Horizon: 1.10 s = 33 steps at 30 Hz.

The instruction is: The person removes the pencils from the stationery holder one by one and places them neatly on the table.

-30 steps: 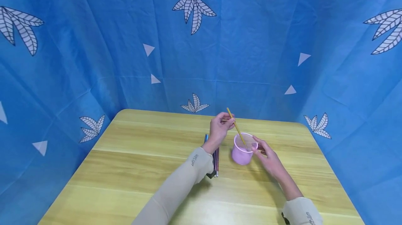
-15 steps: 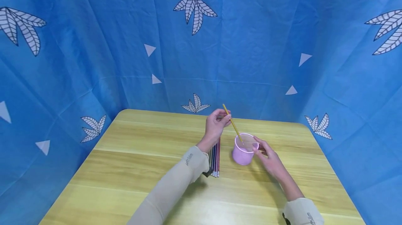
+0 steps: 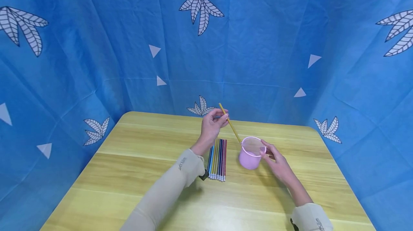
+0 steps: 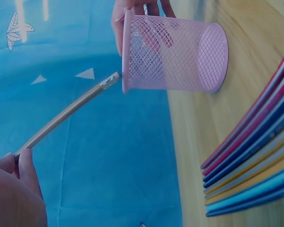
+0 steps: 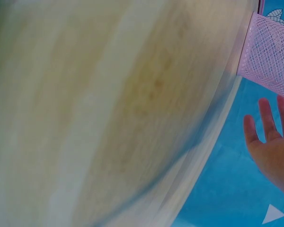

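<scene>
Thumb and fingers of my left hand (image 3: 213, 123) pinch a yellow pencil (image 3: 233, 129) near its upper end. It slants down to the right, its eraser end right at the left rim of a pink mesh pencil cup (image 3: 249, 160). In the left wrist view, that eraser tip (image 4: 116, 75) is just outside the rim. The cup stands upright on the table, and no pencils show inside it. My right hand (image 3: 276, 161) holds the cup's right side, thumb and index finger at the rim; the other fingers (image 5: 267, 120) stretch beneath in the right wrist view.
Several pencils (image 3: 217, 161) in blue, yellow, black and red lie side by side left of the cup, eraser ends toward me. They rest on a wooden table (image 3: 135, 173). A blue patterned curtain (image 3: 258, 44) hangs around its back and sides.
My left hand has moved left and slightly up with the pencil, drawing its eraser end from inside the cup to the left rim. More of the pencil row shows. The right hand and cup stay put.
</scene>
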Tool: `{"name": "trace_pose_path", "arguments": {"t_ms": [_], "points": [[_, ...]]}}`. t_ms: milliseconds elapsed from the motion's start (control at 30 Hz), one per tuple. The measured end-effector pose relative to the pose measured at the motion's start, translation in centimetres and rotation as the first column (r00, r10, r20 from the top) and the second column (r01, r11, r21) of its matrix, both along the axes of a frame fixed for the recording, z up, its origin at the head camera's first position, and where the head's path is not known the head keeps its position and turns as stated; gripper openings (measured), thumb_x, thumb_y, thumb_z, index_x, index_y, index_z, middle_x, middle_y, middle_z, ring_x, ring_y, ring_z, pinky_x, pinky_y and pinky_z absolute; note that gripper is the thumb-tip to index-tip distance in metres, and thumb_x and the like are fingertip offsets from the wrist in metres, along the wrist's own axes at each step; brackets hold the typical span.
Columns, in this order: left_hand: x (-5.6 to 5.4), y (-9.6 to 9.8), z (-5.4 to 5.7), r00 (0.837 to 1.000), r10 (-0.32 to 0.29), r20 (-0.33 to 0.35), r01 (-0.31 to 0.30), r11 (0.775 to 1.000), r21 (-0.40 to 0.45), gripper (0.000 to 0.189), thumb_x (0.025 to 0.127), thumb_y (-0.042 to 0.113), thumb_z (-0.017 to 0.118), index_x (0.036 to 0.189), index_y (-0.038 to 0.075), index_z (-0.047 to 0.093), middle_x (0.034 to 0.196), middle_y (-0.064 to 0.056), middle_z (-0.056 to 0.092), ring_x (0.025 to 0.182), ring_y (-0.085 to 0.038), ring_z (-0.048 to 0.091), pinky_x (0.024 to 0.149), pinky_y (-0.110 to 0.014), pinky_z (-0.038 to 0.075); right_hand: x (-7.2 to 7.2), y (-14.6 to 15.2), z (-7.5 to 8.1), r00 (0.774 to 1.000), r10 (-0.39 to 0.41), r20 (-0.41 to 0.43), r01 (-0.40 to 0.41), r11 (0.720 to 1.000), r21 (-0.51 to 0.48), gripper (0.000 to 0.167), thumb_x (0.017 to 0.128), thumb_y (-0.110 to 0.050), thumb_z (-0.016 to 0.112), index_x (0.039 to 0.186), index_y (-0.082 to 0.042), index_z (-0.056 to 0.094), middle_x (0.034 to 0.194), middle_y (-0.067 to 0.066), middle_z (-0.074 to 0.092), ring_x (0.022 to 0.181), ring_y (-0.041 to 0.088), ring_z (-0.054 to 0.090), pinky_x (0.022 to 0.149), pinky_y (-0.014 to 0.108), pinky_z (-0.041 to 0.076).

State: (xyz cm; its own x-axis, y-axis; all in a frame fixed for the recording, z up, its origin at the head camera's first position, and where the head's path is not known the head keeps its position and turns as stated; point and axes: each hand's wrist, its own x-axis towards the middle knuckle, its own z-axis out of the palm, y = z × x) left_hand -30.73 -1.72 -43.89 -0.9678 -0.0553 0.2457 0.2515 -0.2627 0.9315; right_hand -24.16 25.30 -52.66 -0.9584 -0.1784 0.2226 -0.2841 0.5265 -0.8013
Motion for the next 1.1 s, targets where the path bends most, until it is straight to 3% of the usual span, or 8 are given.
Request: {"name": "trace_pose_path", "arguments": {"t_ms": [233,433,500,767,1000,1100], "points": [[0.4,-1.9,0.4,1.0,0.003,0.004,-0.003,0.998,-0.057,0.022,0.096,0.002,0.07,0.118,-0.003,0.069,0.11,-0.017,0.071,0.091,-0.014,0.072,0.089,-0.029,0.064,-0.1,0.0,0.2,1.0,0.012,0.0,-0.012,1.0,-0.016,0.055,0.109,-0.026,0.055,0.159,-0.01,0.039,0.142,0.028,0.059,0.129,0.046,0.058,0.112,0.062,0.047],[0.5,-3.6,0.0,1.0,0.021,0.02,-0.018,0.993,-0.115,0.023,0.096,0.003,0.071,0.119,-0.001,0.07,0.113,-0.021,0.07,0.108,-0.044,0.069,0.087,-0.029,0.065,-0.1,-0.1,0.3,1.0,0.014,0.008,-0.014,1.0,-0.006,0.056,0.109,-0.026,0.055,0.159,-0.01,0.038,0.143,0.027,0.058,0.129,0.046,0.058,0.112,0.062,0.048],[0.5,-4.1,-0.2,1.0,0.02,0.022,-0.017,0.993,-0.118,0.024,0.096,0.003,0.071,0.12,-0.002,0.07,0.112,-0.018,0.07,0.109,-0.046,0.068,0.088,-0.029,0.065,-0.2,-0.1,0.2,1.0,0.013,0.014,-0.013,1.0,0.0,0.056,0.109,-0.027,0.054,0.159,-0.01,0.038,0.144,0.027,0.058,0.129,0.046,0.058,0.112,0.061,0.048],[0.7,-4.8,-1.0,0.998,0.017,0.056,-0.007,0.984,-0.176,0.022,0.095,0.002,0.071,0.117,0.002,0.072,0.109,-0.016,0.071,0.094,-0.025,0.072,0.086,-0.028,0.065,-0.2,-0.1,0.3,1.0,0.015,0.013,-0.014,1.0,-0.009,0.055,0.109,-0.028,0.055,0.159,-0.011,0.039,0.143,0.027,0.059,0.129,0.046,0.058,0.112,0.062,0.047],[0.7,-4.8,-1.4,0.998,-0.013,0.062,0.024,0.982,-0.188,0.022,0.095,0.002,0.071,0.117,0.002,0.072,0.101,-0.008,0.069,0.099,-0.035,0.072,0.085,-0.027,0.065,0.0,0.0,0.2,1.0,-0.001,0.026,0.001,1.0,0.014,0.056,0.109,-0.031,0.054,0.159,-0.011,0.039,0.143,0.027,0.059,0.129,0.047,0.058,0.111,0.063,0.048],[0.7,-5.0,-1.5,0.997,-0.022,0.068,0.035,0.979,-0.2,0.022,0.095,0.002,0.071,0.117,0.003,0.073,0.102,-0.007,0.069,0.096,-0.03,0.072,0.086,-0.027,0.065,0.0,0.1,0.1,1.0,-0.003,0.028,0.002,1.0,0.01,0.056,0.109,-0.031,0.054,0.159,-0.011,0.039,0.143,0.027,0.058,0.129,0.047,0.058,0.111,0.063,0.048]]}}
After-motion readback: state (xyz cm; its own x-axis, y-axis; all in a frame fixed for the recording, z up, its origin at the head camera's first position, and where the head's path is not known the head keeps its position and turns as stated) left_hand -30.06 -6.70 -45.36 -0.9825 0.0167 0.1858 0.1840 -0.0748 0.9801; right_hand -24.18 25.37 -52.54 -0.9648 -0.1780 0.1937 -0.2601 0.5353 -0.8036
